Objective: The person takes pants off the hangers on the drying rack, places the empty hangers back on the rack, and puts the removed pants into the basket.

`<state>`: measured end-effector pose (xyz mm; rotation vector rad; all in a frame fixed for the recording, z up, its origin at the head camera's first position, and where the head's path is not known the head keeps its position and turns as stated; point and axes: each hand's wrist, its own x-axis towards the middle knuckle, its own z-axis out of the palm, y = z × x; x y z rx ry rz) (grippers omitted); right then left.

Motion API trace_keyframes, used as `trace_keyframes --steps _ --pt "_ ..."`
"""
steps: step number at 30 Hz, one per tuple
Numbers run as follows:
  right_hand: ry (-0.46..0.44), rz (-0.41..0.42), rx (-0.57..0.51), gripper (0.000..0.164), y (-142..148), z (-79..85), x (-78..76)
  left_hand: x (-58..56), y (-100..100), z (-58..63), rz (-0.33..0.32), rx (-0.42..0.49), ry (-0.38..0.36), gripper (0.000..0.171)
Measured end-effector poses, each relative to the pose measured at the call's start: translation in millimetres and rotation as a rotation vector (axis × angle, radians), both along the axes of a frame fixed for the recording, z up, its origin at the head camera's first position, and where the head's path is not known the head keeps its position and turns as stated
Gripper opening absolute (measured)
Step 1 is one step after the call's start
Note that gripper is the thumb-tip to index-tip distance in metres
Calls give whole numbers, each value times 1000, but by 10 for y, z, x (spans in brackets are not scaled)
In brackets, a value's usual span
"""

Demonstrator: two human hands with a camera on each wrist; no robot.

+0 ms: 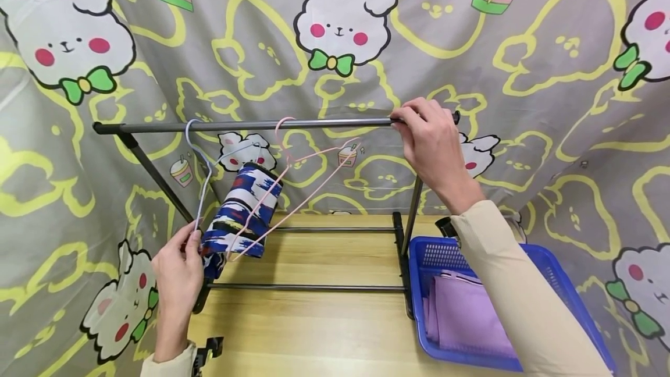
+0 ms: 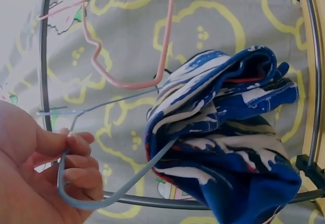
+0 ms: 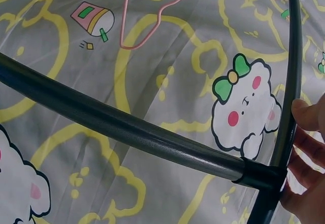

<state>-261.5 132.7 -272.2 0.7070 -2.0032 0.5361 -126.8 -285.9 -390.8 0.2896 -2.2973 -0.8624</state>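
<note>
A blue wire hanger (image 1: pixel 205 191) hooks over the top rail (image 1: pixel 235 125) of a dark metal clothes rack, toward its left end. My left hand (image 1: pixel 180 272) pinches the lower corner of this hanger, fingers curled round the wire in the left wrist view. Folded over the hanger's bottom bar is a blue, white and black patterned garment (image 2: pixel 223 127). Beside it a pink hanger (image 1: pixel 314 194) dangles from the same rail with nothing on it, overlapping the garment in the head view. At the right end of the rail, my right hand (image 1: pixel 431 147) grips the bar from above.
A blue plastic basket (image 1: pixel 549 260) with folded purple cloth (image 1: pixel 466 313) stands right of the rack, partly behind my right sleeve. Two low crossbars (image 1: pixel 314 288) join the rack's feet over the wooden surface (image 1: pixel 293 330). A patterned curtain (image 1: pixel 460 74) surrounds the back and sides.
</note>
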Motion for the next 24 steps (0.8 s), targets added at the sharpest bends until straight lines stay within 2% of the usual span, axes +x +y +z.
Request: trace_keyframes --steps 14,21,24 --pt "-9 7 -20 10 -3 5 -8 -74 63 -63 143 239 217 26" --pt "-61 25 -52 8 -27 25 11 -104 48 -30 142 307 292 23" --pt "-73 28 -57 8 -32 26 10 -100 33 -21 155 324 283 22"
